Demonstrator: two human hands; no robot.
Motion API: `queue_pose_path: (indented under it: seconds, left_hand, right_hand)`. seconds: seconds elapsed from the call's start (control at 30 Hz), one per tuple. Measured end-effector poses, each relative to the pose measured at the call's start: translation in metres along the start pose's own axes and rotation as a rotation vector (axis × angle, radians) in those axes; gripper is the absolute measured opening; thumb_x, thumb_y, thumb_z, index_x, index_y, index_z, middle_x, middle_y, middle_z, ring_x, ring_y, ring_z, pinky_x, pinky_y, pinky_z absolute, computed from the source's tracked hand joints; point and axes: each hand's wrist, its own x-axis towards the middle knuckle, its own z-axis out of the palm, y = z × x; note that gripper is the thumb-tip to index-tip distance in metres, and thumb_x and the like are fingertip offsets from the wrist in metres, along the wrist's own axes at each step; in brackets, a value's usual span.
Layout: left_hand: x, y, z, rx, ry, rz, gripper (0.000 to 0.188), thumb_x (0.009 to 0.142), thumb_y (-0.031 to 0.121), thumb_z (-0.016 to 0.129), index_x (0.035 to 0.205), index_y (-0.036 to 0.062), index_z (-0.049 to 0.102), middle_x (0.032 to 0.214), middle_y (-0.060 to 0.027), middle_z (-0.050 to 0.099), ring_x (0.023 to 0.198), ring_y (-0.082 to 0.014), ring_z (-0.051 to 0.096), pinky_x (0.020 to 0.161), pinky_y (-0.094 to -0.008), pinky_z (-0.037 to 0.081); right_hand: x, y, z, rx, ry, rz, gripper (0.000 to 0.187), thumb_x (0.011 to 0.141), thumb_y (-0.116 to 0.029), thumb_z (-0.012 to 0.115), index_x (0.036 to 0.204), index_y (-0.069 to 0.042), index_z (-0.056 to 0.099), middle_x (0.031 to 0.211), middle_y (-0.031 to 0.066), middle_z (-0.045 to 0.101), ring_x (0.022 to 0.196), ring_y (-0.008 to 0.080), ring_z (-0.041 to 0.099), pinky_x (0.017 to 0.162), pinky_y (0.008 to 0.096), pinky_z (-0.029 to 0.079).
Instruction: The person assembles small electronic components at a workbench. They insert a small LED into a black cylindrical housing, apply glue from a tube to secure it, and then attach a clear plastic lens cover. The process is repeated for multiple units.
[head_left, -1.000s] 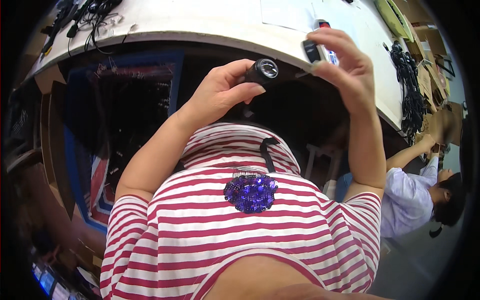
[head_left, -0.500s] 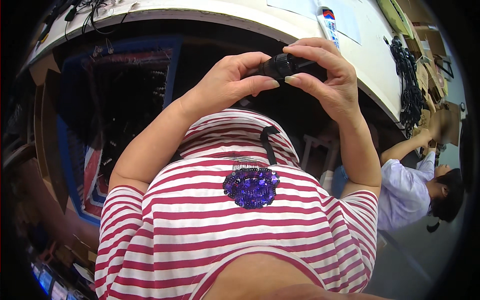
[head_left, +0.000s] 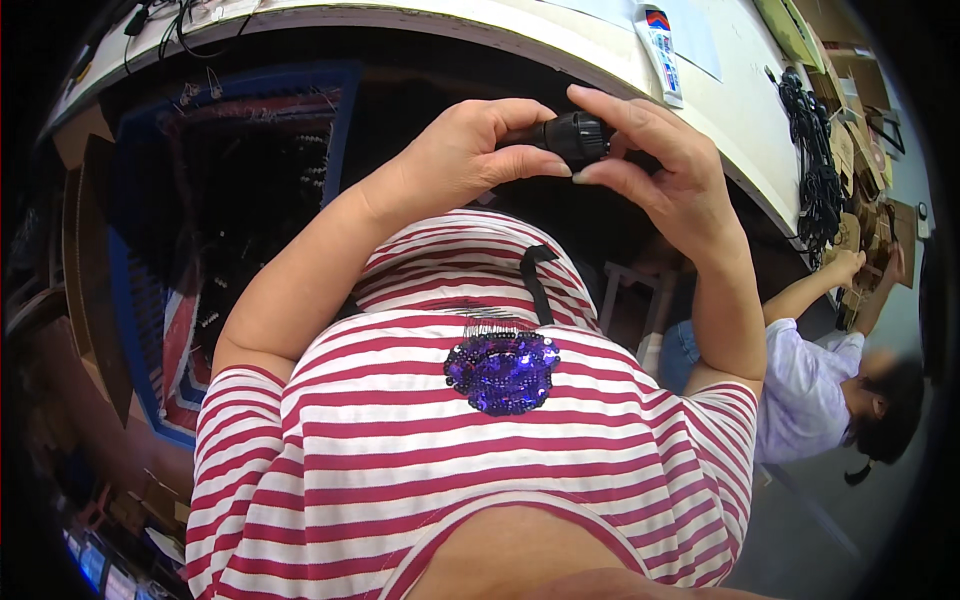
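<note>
A black flashlight (head_left: 577, 137) with a ribbed, wider head is held up in front of my chest, close to the front edge of the white table. My left hand (head_left: 470, 150) is closed round its narrower body, thumb below and fingers above. Around the wide end, my right hand (head_left: 665, 155) has its thumb and fingers parted, with the fingertips just off the flashlight's surface. The back of that hand's grip is partly hidden, but nothing shows held in it.
A white table (head_left: 480, 25) carries a tube (head_left: 658, 55), papers and a bundle of black cables (head_left: 812, 160). A blue crate (head_left: 130, 290) with dark parts stands below left. A person in a pale shirt (head_left: 805, 390) works at right beside cardboard boxes (head_left: 868, 150).
The flashlight has shifted slightly right. My right fingers have moved off its wide end and spread apart. At right, the other person's arms have moved.
</note>
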Motion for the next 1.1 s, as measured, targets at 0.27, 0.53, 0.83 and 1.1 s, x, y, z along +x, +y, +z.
queue_pose_path:
  seconds: [0.27, 0.53, 0.83, 1.1]
  left_hand:
    - [0.001, -0.001, -0.002, 0.096, -0.100, -0.052, 0.020, 0.082, 0.013, 0.062, 0.099, 0.0016, 0.060, 0.079, -0.0010, 0.060, 0.073, -0.0074, 0.055, 0.069, -0.0206, 0.046]
    - [0.001, -0.007, -0.001, 0.030, -0.026, -0.022, 0.025, 0.082, 0.016, 0.064, 0.102, 0.0019, 0.060, 0.082, -0.0012, 0.060, 0.074, -0.0065, 0.055, 0.068, -0.0199, 0.045]
    - [0.004, -0.009, 0.000, -0.029, -0.037, -0.025, 0.025, 0.082, 0.016, 0.064, 0.102, 0.0026, 0.060, 0.083, -0.0008, 0.059, 0.074, -0.0068, 0.055, 0.070, -0.0193, 0.045]
    - [0.005, -0.009, 0.003, -0.008, -0.078, -0.057, 0.025, 0.083, 0.019, 0.063, 0.101, 0.0026, 0.060, 0.081, -0.0017, 0.060, 0.074, -0.0077, 0.056, 0.070, -0.0202, 0.045]
  right_hand:
    - [-0.007, 0.009, -0.001, -0.147, -0.088, 0.108, 0.041, 0.069, -0.018, 0.074, 0.107, -0.007, 0.062, 0.080, 0.0090, 0.061, 0.064, 0.0155, 0.058, 0.055, 0.0256, 0.045]
    - [-0.006, 0.009, 0.007, -0.023, 0.017, 0.002, 0.042, 0.072, -0.019, 0.071, 0.111, -0.007, 0.059, 0.086, 0.0090, 0.062, 0.068, 0.0160, 0.058, 0.058, 0.0251, 0.047]
    - [-0.002, 0.015, 0.005, -0.072, 0.000, -0.097, 0.040, 0.073, -0.015, 0.070, 0.111, -0.006, 0.059, 0.089, 0.0095, 0.063, 0.071, 0.0199, 0.060, 0.062, 0.0264, 0.048]
    - [-0.007, 0.015, 0.005, -0.114, -0.019, 0.104, 0.040, 0.070, -0.026, 0.073, 0.103, -0.006, 0.062, 0.081, 0.0092, 0.064, 0.065, 0.0188, 0.060, 0.058, 0.0259, 0.047]
